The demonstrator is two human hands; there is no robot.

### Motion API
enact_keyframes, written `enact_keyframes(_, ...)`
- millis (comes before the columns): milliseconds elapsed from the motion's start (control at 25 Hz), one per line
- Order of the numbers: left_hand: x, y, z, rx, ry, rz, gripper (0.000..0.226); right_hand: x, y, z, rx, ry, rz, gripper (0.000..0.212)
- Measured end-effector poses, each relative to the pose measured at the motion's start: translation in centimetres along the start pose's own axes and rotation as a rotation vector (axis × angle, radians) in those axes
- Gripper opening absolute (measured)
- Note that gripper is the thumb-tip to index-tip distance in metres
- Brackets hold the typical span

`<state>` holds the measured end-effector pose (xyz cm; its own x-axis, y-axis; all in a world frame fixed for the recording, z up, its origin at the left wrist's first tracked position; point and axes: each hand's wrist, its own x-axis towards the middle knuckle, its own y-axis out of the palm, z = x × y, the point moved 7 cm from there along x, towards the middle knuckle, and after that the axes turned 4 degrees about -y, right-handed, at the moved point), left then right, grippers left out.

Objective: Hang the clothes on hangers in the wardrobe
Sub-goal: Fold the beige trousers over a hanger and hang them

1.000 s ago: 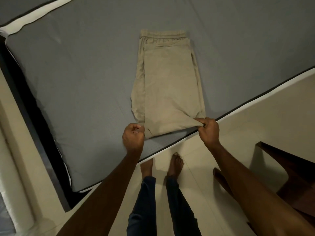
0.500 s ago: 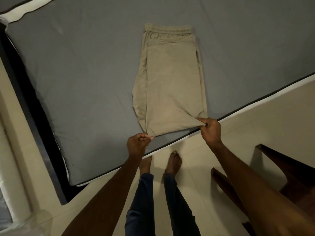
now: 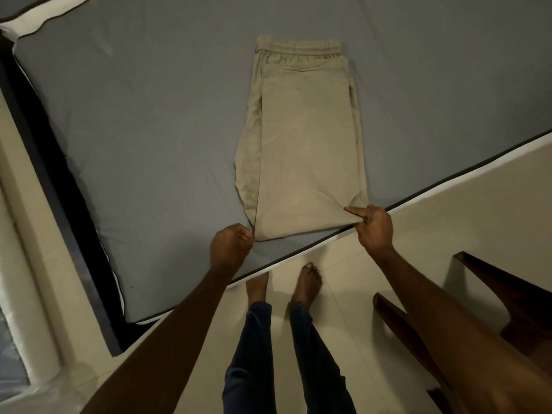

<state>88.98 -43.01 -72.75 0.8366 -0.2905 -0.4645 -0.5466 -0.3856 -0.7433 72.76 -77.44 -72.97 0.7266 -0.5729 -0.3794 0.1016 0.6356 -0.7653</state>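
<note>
Beige trousers (image 3: 304,138) lie folded flat on the grey mattress (image 3: 134,121), waistband at the far end, folded edge near the mattress's front edge. My right hand (image 3: 373,227) pinches the near right corner of the trousers, forefinger stretched along the cloth. My left hand (image 3: 228,246) is curled at the near left corner and pinches the cloth's edge there. No hanger or wardrobe is in view.
The mattress has a white side band and dark piping. A dark bed frame edge (image 3: 59,186) runs along its left side. A dark wooden piece of furniture (image 3: 507,297) stands on the pale tiled floor at the right. My bare feet (image 3: 283,285) stand below the mattress's edge.
My left hand moved back up to the near left corner of the trousers and took hold of it. The right hand kept its pinch on the right corner.
</note>
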Motion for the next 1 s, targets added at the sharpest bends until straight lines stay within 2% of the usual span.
enact_keyframes(80,-1.2,0.3,-1.8,0.125,0.142,-0.084,0.044,-0.1,-0.1,0.2,-0.003,0.001,0.003,0.061)
enact_keyframes(160,-1.9,2.1,-3.3,0.284,0.234,-0.026,0.074,-0.1,-0.2,0.2,-0.013,-0.006,0.008,0.063)
enact_keyframes(240,-1.6,3.8,-4.4,0.398,0.269,0.04,0.081,-0.2,-0.4,0.2,0.005,0.002,0.0,0.061)
enact_keyframes(440,-0.2,4.4,-5.5,0.459,0.327,-0.019,0.053,0.1,-1.8,0.8,0.172,0.069,-0.048,0.051)
enact_keyframes(560,-0.4,4.0,-6.2,0.434,0.395,-0.078,0.035,0.0,-2.4,1.2,0.148,0.055,-0.045,0.043)
enact_keyframes(640,-0.6,3.2,-6.7,0.379,0.427,-0.098,0.033,-0.2,-2.9,1.2,0.125,0.063,-0.052,0.038)
enact_keyframes(720,-0.8,1.6,-7.5,0.268,0.431,-0.107,0.029,-0.5,-3.7,1.1,0.108,0.055,-0.066,0.032)
enact_keyframes(880,-1.0,-3.1,-9.6,-0.014,0.318,-0.107,0.028,-1.8,-6.1,1.8,0.102,0.022,-0.124,0.016)
enact_keyframes(1000,-2.0,-7.6,-13.8,-0.274,0.33,-0.104,0.018,-3.0,-9.3,3.0,0.224,-0.037,-0.198,0.037)
